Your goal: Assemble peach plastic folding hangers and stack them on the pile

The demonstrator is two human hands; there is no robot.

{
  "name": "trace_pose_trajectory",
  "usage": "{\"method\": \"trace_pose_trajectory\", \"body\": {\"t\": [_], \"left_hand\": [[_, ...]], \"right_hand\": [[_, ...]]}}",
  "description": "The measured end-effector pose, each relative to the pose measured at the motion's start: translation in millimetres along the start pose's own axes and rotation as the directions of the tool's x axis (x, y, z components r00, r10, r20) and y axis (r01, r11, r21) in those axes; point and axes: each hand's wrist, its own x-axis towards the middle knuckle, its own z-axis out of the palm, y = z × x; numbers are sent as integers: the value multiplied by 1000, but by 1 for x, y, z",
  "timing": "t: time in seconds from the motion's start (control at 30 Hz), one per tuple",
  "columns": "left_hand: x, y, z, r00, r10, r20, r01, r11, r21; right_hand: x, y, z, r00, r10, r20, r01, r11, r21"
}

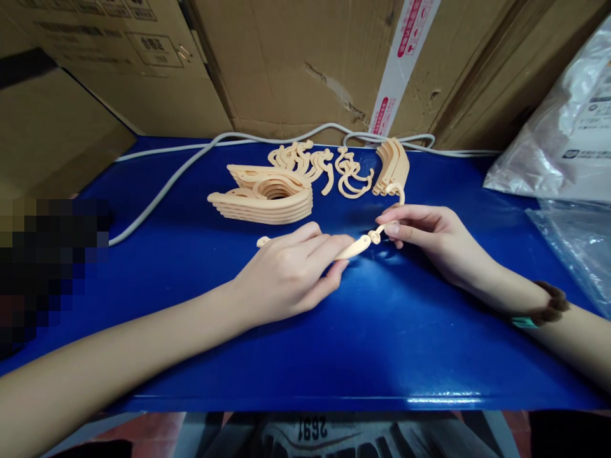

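My left hand is closed around a peach plastic hanger piece, whose ends stick out on both sides of the fingers. My right hand pinches a small peach hook part at the right tip of that piece. Both hands rest low over the blue table. Behind them lies a stack of peach hanger bodies, a loose heap of hooks and a second leaning stack of peach parts.
A white cable runs along the back of the table. Cardboard boxes stand behind it. Clear plastic bags sit at the right edge. A pixelated patch covers the left side.
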Motion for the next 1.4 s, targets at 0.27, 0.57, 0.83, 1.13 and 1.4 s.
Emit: {"method": "trace_pose_trajectory", "body": {"t": [0.27, 0.57, 0.83, 1.13, 1.4], "left_hand": [[0, 0, 0, 1000, 15, 9, -15, 1000, 1], [-7, -3, 7, 1000, 20, 9, -20, 999, -49], [-7, -5, 11, 1000, 26, 5, -25, 998, -59], [-10, -3, 10, 998, -32, 48, 38, 991, -129], [-10, -3, 10, 998, -24, 57, 30, 994, -108]], "right_hand": [[0, -1, 1, 999, -28, 38, 26, 998, 50], [0, -1, -2, 999, 13, 43, -12, 1000, -6], [1, -1, -3, 997, 12, 74, -12, 1000, 2], [2, -3, -3, 988, 13, 152, -12, 1000, -9], [2, -4, -3, 981, -39, 191, 36, 999, 17]]}}
